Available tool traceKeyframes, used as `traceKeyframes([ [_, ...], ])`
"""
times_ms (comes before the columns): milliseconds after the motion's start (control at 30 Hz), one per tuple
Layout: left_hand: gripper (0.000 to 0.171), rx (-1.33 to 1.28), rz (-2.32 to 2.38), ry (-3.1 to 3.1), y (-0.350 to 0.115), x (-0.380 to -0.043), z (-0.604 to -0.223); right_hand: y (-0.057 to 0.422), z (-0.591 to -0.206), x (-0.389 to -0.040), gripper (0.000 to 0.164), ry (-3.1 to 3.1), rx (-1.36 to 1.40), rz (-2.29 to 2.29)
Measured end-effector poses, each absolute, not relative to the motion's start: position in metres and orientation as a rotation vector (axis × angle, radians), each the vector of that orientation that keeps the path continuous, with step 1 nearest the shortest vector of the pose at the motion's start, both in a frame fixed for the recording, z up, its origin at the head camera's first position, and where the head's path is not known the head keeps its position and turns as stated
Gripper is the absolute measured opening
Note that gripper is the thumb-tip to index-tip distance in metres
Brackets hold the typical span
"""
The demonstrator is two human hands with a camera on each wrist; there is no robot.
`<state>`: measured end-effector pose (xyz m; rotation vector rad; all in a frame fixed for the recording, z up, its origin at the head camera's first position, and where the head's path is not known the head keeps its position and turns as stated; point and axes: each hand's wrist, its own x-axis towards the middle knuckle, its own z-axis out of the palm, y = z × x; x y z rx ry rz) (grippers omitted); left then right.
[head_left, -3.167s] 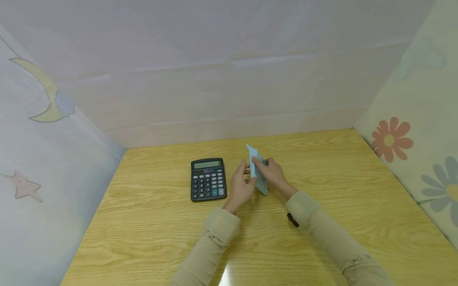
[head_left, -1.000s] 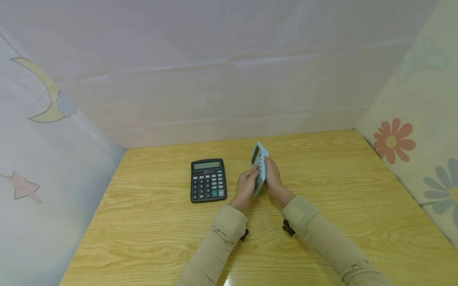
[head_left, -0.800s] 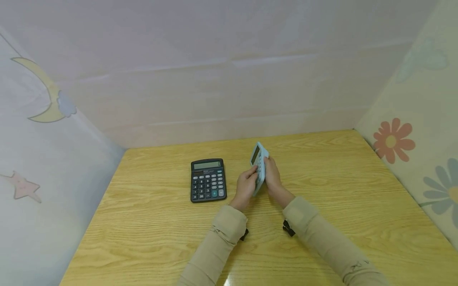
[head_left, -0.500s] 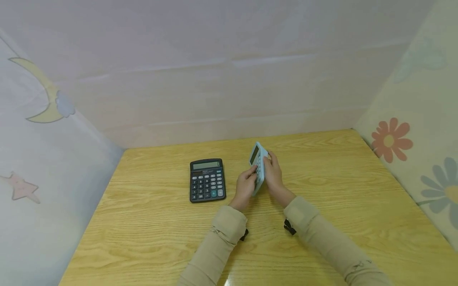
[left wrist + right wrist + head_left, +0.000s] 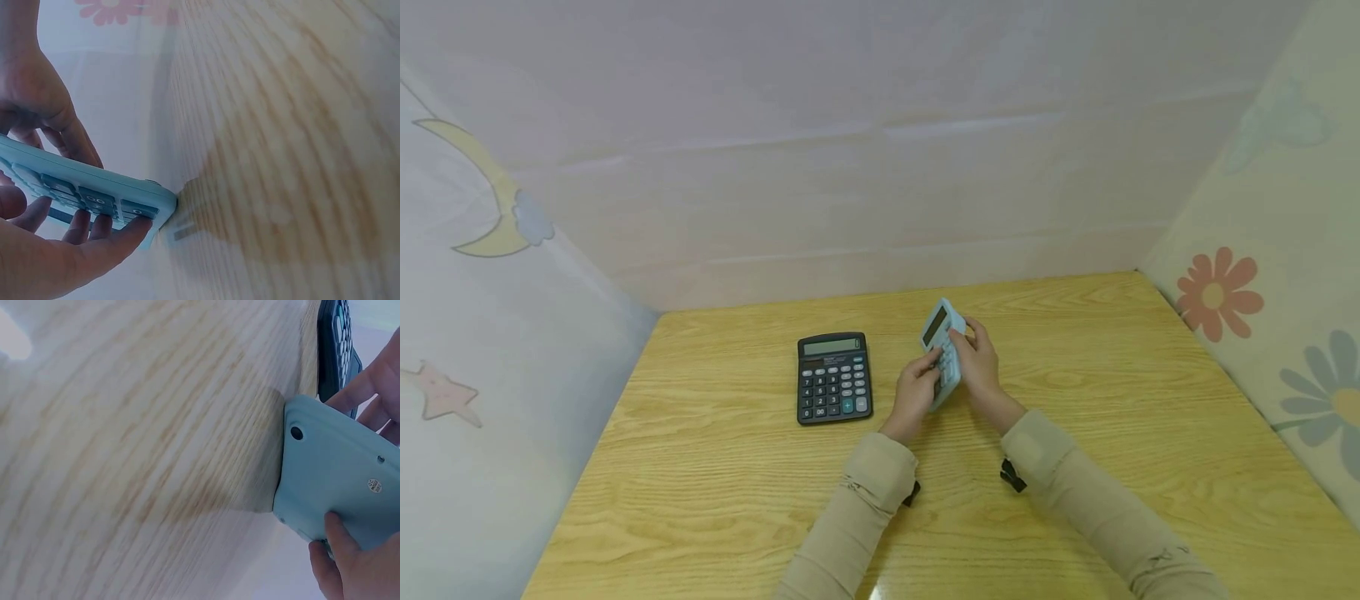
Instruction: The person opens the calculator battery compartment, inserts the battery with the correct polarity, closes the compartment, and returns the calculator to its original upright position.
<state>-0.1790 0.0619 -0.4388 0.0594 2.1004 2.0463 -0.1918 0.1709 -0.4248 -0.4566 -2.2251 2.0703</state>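
A light blue calculator point(image 5: 948, 364) stands tilted on the table right of centre, its screen and keys facing left and up. My left hand point(image 5: 913, 392) holds its lower part. In the left wrist view, fingertips of the left hand point(image 5: 50, 256) press against the keys; whether any finger wraps round the far edge is hidden. My right hand point(image 5: 979, 367) grips the other long side, thumb over the front. In the right wrist view, fingers of the right hand point(image 5: 369, 569) touch the blue calculator's back point(image 5: 344, 469), which has a dark round foot and a small sticker.
A black desk calculator point(image 5: 835, 379) lies face up left of the hands, its screen showing a digit. The wooden table point(image 5: 715, 467) ends at a pale back wall point(image 5: 880, 200). Printed side walls stand left and right. Black straps point(image 5: 1011, 476) hang at the wrists.
Over three seconds the blue calculator has turned to show its front, and the left hand has moved onto its keys. Lately it has tilted further face up, and the right hand has shifted slightly right.
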Motion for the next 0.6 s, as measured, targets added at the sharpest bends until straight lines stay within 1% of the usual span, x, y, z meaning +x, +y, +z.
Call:
traceKeyframes([
  [167,0.037,0.099,2.015,2.135,0.0588,-0.1783,-0.4407,0.1732,-0.4263,-0.1930,0.052,-2.227,-0.458,2.072],
  [400,0.035,0.092,1.968,2.208,0.0547,-0.1777,-0.4419,0.1753,-0.4288,-0.1940,0.044,-2.239,-0.483,2.025],
  [600,0.034,0.094,1.939,2.234,0.0528,-0.1782,-0.4408,0.1765,-0.4315,-0.1955,0.043,-2.254,-0.450,2.043],
])
